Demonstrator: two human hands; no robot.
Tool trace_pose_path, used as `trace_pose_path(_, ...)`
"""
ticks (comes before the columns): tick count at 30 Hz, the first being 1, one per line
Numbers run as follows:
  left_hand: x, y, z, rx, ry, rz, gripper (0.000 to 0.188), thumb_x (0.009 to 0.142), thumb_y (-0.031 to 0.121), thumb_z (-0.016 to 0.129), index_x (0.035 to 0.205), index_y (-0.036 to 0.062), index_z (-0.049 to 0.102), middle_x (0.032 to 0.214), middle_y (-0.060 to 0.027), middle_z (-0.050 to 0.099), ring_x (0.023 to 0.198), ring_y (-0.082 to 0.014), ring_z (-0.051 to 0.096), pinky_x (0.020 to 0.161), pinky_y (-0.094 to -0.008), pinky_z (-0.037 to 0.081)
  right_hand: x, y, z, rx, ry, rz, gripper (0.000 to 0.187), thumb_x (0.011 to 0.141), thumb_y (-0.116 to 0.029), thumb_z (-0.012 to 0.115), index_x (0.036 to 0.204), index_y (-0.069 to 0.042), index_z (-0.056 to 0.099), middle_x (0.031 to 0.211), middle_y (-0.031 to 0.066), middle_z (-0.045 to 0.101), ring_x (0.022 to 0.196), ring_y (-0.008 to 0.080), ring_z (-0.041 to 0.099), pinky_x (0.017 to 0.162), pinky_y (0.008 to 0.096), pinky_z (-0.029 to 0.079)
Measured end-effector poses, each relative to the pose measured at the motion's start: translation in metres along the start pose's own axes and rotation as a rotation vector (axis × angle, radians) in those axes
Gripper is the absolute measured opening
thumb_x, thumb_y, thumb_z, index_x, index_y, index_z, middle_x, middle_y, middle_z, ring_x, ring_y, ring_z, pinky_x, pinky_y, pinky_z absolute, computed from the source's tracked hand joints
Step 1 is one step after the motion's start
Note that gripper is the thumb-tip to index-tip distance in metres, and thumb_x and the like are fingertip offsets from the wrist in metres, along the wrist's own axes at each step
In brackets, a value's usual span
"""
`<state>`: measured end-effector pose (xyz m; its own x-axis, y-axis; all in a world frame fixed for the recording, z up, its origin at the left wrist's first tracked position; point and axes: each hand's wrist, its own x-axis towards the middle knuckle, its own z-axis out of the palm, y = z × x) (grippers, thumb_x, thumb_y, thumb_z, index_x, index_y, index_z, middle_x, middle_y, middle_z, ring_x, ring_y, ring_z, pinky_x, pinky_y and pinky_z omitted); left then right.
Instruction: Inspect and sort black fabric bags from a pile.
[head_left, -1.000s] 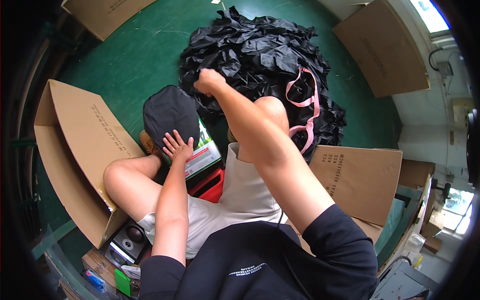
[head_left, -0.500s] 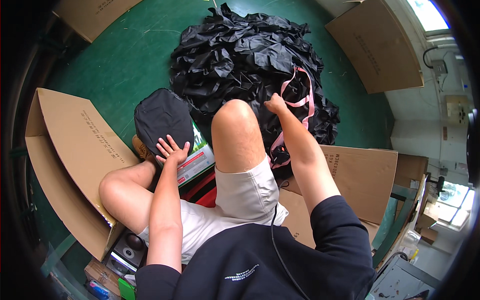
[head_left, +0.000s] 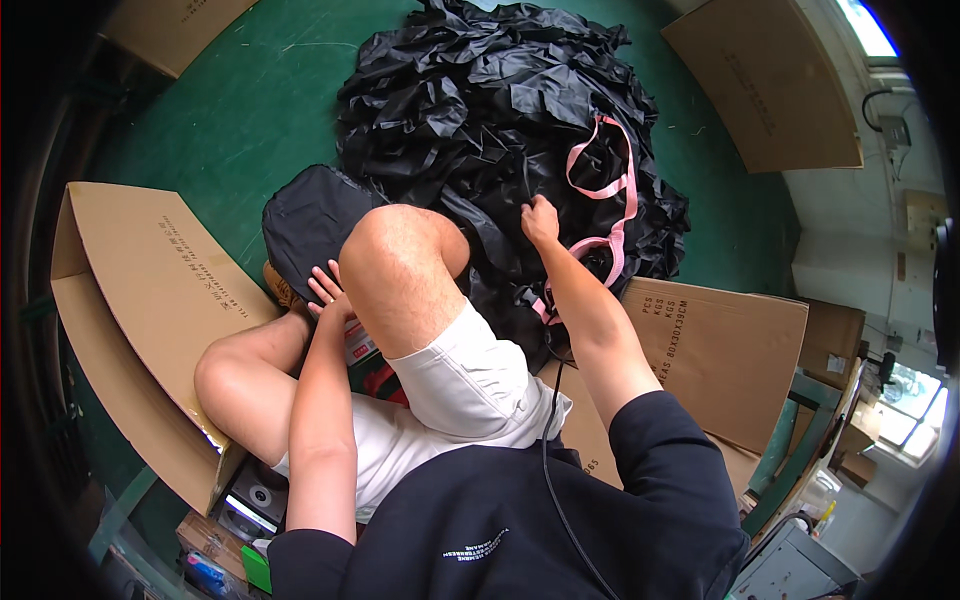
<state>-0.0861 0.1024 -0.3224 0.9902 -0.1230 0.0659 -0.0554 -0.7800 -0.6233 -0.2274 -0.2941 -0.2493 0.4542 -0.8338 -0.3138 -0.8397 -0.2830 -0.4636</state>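
Observation:
Black thin sheeting (head_left: 490, 90) lies in a large crumpled heap in front of me. At its near side my right hand (head_left: 541, 220) is closed, pinching a fold of it. A pink strap (head_left: 632, 195) loops over the heap just right of that hand. To the left, a rounded black fabric piece (head_left: 315, 225) rests over a printed box (head_left: 358, 343), which my raised knee mostly covers. My left hand (head_left: 328, 292) lies with its fingers spread at the near edge of the black fabric piece. The knee hides part of this hand.
A cardboard box (head_left: 165, 290) stands close on my left, another cardboard box (head_left: 710, 350) on my right. More cardboard leans at the far right (head_left: 770, 80) and far left (head_left: 180, 30). A dark cord (head_left: 545, 450) runs down over my shirt. The floor (head_left: 270, 110) is green.
My raised knee has swung left, covering much of the printed box and part of my left hand. The right hand has shifted slightly left and nearer, still closed.

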Motion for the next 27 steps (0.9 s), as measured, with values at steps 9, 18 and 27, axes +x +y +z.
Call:
trace_pose_path(9,0.033,-0.032,-0.122,-0.586,-1.037,0.291,0.122,0.077,0.084,0.046,0.146,0.0232,-0.034,0.148,-0.0117,-0.046,0.141,-0.0325,-0.036,0.113,-0.0629,-0.007,0.027,-0.09,-0.113,0.683,0.393,-0.466,0.036,0.099,-0.023,0.055,0.073,0.0,0.045,0.062,0.0075,0.042,0.059,0.0207,0.041,0.057,0.0363,0.035)
trace_pose_path(18,0.139,-0.061,-0.211,-1.327,-1.312,0.494,0.083,0.089,0.07,0.049,0.143,0.0074,0.044,0.131,-0.0193,0.059,0.12,-0.0264,0.058,0.101,-0.0453,0.042,-0.085,-0.261,-0.206,1.007,-0.072,-0.801,0.043,0.086,-0.007,0.071,0.061,-0.012,0.037,0.062,-0.0112,0.032,0.059,0.0009,0.027,0.051,0.0233,0.021)
trace_pose_path(27,0.176,-0.182,-0.296,-2.569,-1.248,0.684,0.083,0.088,0.07,0.051,0.134,0.0011,0.047,0.119,-0.0149,0.064,0.106,-0.0214,0.064,0.093,-0.038,0.05,-0.161,-0.358,-0.104,0.547,-0.532,-1.224,0.027,0.065,0.002,0.063,0.062,-0.002,0.036,0.056,0.0017,0.029,0.054,0.0102,0.035,0.049,0.0337,0.031)
